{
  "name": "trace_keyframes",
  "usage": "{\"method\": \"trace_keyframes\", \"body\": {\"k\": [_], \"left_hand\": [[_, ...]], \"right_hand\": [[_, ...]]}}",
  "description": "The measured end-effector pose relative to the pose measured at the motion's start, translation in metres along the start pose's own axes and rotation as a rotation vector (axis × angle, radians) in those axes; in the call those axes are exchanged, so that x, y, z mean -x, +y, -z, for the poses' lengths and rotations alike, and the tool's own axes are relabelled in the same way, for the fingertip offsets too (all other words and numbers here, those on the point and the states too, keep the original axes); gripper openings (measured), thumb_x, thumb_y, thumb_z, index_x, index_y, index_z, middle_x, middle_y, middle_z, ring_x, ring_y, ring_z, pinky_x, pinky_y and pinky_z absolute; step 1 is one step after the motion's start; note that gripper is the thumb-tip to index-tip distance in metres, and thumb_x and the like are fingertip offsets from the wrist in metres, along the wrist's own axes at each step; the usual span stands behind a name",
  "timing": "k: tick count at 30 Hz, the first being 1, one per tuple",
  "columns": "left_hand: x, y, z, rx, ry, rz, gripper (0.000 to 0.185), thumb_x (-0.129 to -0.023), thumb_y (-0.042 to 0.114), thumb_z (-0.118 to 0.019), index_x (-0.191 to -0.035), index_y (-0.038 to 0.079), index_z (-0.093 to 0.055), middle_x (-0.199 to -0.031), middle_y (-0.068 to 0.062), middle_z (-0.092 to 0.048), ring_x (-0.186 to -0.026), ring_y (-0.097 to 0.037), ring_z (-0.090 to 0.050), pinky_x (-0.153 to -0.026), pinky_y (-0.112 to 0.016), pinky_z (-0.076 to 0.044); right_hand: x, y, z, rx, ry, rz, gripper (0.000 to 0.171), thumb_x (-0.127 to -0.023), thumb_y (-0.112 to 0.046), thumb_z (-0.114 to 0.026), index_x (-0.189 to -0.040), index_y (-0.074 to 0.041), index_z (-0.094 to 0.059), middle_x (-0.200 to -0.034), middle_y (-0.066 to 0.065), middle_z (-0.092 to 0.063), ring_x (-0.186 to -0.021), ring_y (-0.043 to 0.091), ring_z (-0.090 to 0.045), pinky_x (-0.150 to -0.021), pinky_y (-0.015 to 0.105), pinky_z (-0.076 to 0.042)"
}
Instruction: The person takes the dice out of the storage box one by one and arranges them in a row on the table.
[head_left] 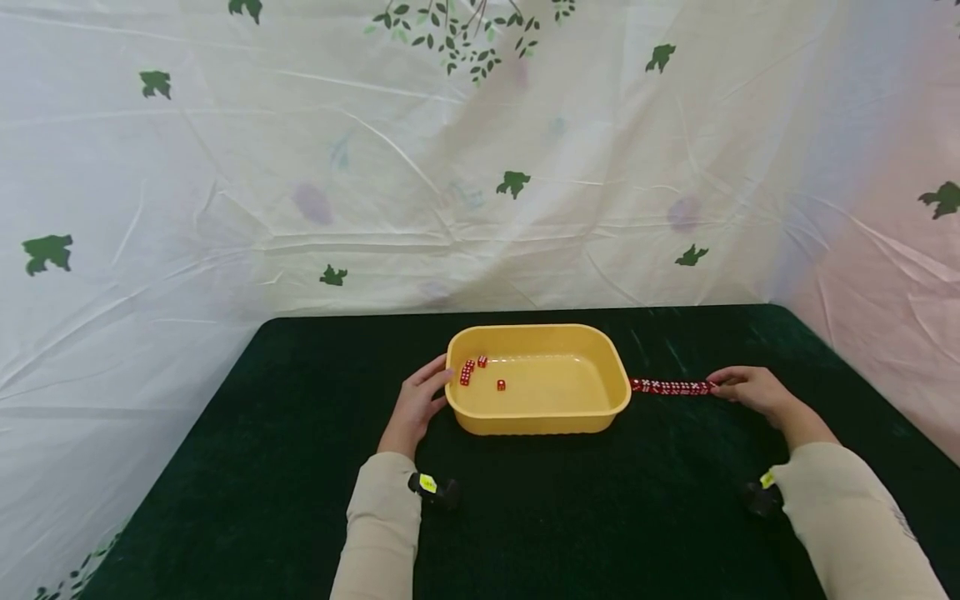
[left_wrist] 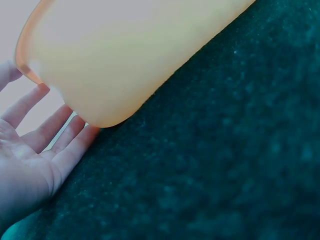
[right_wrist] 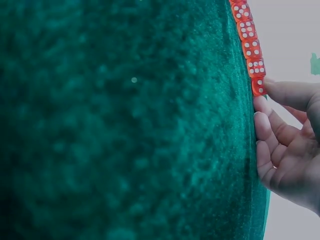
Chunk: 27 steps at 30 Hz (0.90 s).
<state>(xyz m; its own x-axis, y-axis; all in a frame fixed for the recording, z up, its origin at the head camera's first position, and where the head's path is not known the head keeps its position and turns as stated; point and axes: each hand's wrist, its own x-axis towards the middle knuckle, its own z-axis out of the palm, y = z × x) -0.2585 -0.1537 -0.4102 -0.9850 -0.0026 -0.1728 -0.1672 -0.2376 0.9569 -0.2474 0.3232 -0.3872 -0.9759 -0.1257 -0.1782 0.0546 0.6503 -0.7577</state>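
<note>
A yellow plastic basin (head_left: 540,423) stands in the middle of the table with several red dice (head_left: 501,385) inside, mostly towards its left end. My left hand (head_left: 415,407) touches the basin's left end; in the left wrist view its fairly straight, spread fingers (left_wrist: 50,127) meet the outer wall and the thumb lies by the rim. To the basin's right runs a straight row of red dice (head_left: 671,387) with white pips. My right hand (head_left: 753,392) pinches the end die (right_wrist: 258,86) of this row between thumb and forefinger. Whether the row's other end touches the basin cannot be told.
A dark green cloth (head_left: 585,517) covers the table. Behind it and at both sides hangs a pale curtain (head_left: 420,233) printed with green leaves. Small black devices (head_left: 442,492) are strapped at both wrists.
</note>
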Motion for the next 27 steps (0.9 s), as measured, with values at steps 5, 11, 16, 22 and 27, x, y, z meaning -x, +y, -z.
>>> {"method": "trace_keyframes", "body": {"k": [5, 11, 16, 22, 27], "left_hand": [[0.000, 0.000, 0.000, 0.011, -0.005, -0.002, 0.039, -0.082, 0.020, -0.058, -0.120, 0.013, -0.052, -0.123, -0.004, -0.046, -0.107, -0.020, -0.045, -0.085, -0.039, -0.040], [0.001, 0.000, 0.000, 0.017, -0.008, 0.002, 0.039, -0.082, 0.019, -0.058, -0.120, 0.013, -0.052, -0.123, -0.004, -0.046, -0.107, -0.020, -0.045, -0.085, -0.039, -0.040], [0.001, 0.001, -0.001, 0.009, -0.011, 0.007, 0.039, -0.082, 0.020, -0.058, -0.120, 0.013, -0.052, -0.123, -0.004, -0.046, -0.107, -0.019, -0.045, -0.085, -0.038, -0.040], [0.001, 0.002, 0.001, 0.007, -0.001, 0.004, 0.038, -0.083, 0.019, -0.058, -0.120, 0.013, -0.052, -0.122, -0.004, -0.047, -0.107, -0.020, -0.045, -0.085, -0.038, -0.039], [0.000, 0.001, 0.001, 0.011, -0.008, -0.002, 0.040, -0.082, 0.019, -0.058, -0.121, 0.011, -0.051, -0.123, -0.005, -0.046, -0.107, -0.021, -0.045, -0.086, -0.040, -0.039]], "right_hand": [[0.002, -0.003, 0.001, -0.003, -0.018, 0.003, 0.039, -0.089, -0.018, -0.047, -0.113, 0.012, -0.045, -0.108, 0.023, -0.046, -0.091, 0.029, -0.045, -0.070, 0.034, -0.042], [0.004, -0.008, 0.006, 0.015, -0.045, -0.028, 0.041, -0.089, -0.018, -0.045, -0.116, 0.013, -0.042, -0.113, 0.028, -0.041, -0.089, 0.027, -0.050, -0.072, 0.038, -0.042], [0.007, -0.013, 0.014, 0.017, -0.048, -0.056, 0.044, -0.089, -0.019, -0.045, -0.118, 0.013, -0.038, -0.111, 0.027, -0.042, -0.087, 0.027, -0.050, -0.074, 0.042, -0.042], [0.001, -0.024, 0.022, 0.028, -0.012, -0.036, 0.048, -0.090, -0.024, -0.044, -0.119, 0.013, -0.036, -0.108, 0.021, -0.049, -0.089, 0.030, -0.050, -0.075, 0.044, -0.041], [-0.007, -0.042, 0.025, 0.042, 0.034, 0.014, 0.049, -0.090, -0.028, -0.045, -0.118, 0.011, -0.038, -0.106, 0.021, -0.050, -0.086, 0.028, -0.051, -0.077, 0.043, -0.041]]}}
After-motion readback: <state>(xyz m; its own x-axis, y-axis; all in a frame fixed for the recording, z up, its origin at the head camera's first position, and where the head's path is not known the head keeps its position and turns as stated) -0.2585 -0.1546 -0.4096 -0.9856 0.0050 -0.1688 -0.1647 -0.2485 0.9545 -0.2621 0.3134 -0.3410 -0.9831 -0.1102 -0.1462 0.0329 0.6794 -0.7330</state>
